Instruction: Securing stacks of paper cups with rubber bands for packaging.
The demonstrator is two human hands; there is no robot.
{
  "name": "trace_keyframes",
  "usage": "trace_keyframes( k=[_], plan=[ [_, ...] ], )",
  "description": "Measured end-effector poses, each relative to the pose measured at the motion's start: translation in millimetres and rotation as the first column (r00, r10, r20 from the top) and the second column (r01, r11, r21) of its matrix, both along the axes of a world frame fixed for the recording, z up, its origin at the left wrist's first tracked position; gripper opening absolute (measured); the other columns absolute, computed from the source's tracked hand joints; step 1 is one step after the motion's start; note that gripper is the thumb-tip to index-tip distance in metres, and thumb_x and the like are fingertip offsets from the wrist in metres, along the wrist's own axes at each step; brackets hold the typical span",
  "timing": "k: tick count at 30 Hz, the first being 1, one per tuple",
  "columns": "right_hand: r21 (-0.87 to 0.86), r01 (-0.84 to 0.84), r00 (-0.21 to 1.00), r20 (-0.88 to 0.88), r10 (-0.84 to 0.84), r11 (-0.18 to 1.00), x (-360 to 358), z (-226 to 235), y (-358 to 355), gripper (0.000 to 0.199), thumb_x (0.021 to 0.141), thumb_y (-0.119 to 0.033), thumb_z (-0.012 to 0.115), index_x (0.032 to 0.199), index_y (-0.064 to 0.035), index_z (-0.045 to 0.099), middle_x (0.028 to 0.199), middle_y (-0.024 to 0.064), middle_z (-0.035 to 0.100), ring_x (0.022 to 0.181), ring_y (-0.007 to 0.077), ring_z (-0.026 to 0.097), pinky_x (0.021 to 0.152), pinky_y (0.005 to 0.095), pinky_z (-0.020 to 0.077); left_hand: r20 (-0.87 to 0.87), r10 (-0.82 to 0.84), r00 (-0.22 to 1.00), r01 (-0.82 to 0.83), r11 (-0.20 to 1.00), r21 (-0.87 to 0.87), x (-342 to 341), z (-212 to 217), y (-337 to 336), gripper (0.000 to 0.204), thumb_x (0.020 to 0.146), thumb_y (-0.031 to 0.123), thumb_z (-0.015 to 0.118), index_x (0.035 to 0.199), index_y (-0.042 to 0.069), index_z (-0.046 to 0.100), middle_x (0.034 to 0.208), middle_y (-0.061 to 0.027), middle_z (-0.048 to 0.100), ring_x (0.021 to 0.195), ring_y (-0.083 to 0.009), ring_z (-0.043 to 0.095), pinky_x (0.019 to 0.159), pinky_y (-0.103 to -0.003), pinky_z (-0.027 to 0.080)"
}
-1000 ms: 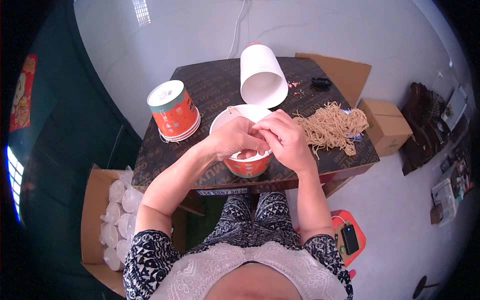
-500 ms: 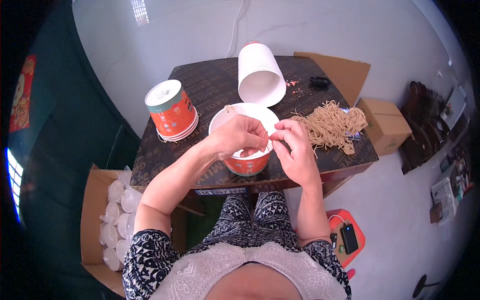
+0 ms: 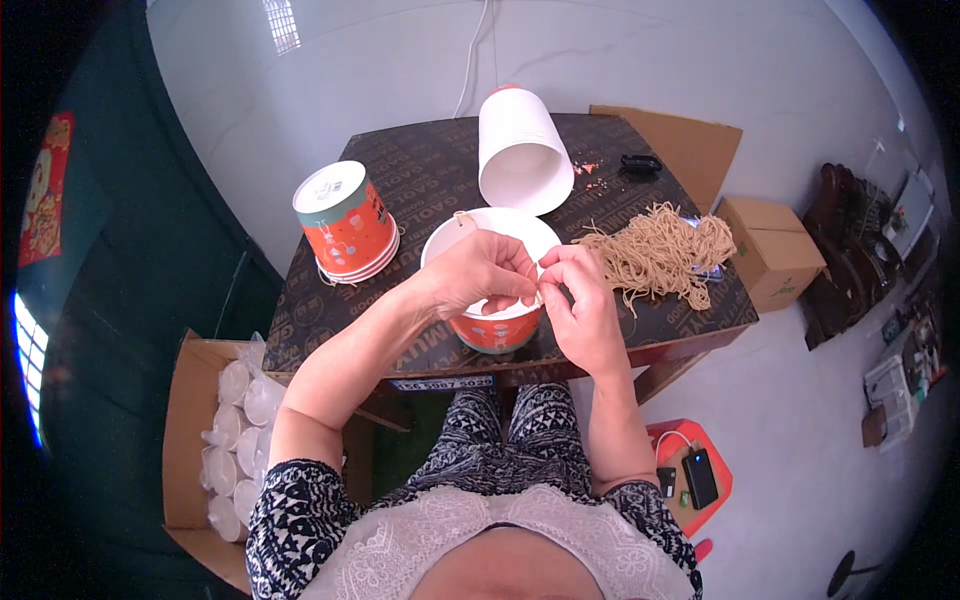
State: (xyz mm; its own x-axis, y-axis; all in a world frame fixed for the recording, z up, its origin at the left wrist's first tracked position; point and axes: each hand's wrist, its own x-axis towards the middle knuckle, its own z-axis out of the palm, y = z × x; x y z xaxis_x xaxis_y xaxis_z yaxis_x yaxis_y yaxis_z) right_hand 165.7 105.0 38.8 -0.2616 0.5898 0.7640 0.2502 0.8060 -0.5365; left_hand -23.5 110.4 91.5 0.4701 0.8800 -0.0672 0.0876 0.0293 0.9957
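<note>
In front of me an orange paper bucket [image 3: 495, 335] with a white inside stands upright near the table's front edge. A short tan cord [image 3: 462, 218] passes through its far left rim. Over the bucket's opening, my left hand [image 3: 485, 270] pinches at the right side, thumb against fingers. My right hand [image 3: 582, 305] meets it there, its fingertips closed on a thin piece of cord [image 3: 537, 285] between the hands. Most of that cord is hidden by fingers. A loose heap of tan cords [image 3: 665, 255] lies right of my right hand.
Upside-down stacked orange buckets [image 3: 348, 225] stand at the left. A stack of white buckets [image 3: 525, 150] lies on its side at the back. Beside it is a small black object [image 3: 640, 163]. A carton [image 3: 190, 440] of bagged round white pieces sits below left; a red stool [image 3: 715, 510] is below right.
My right hand has moved slightly left, and its fingertips have closed in beside the left hand's. My left hand stays nearly in place. The view has shifted a little.
</note>
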Motion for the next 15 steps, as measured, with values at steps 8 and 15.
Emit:
trace_keyframes(
  k=[8,15],
  plan=[
    [0.004,0.008,0.996,-0.093,-0.007,1.0,0.3,-8.3,-2.4,0.009,0.083,0.004,0.06,0.087,-0.0001,0.055,0.102,0.0137,0.057,0.094,0.0296,0.055,0.084,0.0379,0.0449,0.01,0.004,1.0,-0.004,1.0,0.0,2.0,-6.1,2.2,0.009,0.08,-0.001,0.068,0.084,-0.002,0.06,0.076,-0.0092,0.066,0.06,-0.0108,0.058,0.051,-0.024,0.044],
    [0.206,0.02,1.0,-0.006,-0.019,0.978,1.3,-1.3,-13.4,0.013,0.078,0.005,0.065,0.086,-0.0027,0.057,0.1,0.0109,0.056,0.093,0.0295,0.052,0.082,0.0389,0.0432,0.018,-0.008,1.0,0.009,1.0,-0.023,0.6,-6.1,2.9,0.012,0.078,-0.004,0.068,0.084,-0.002,0.059,0.076,-0.0085,0.064,0.065,-0.0133,0.06,0.059,-0.024,0.047]
  ],
)
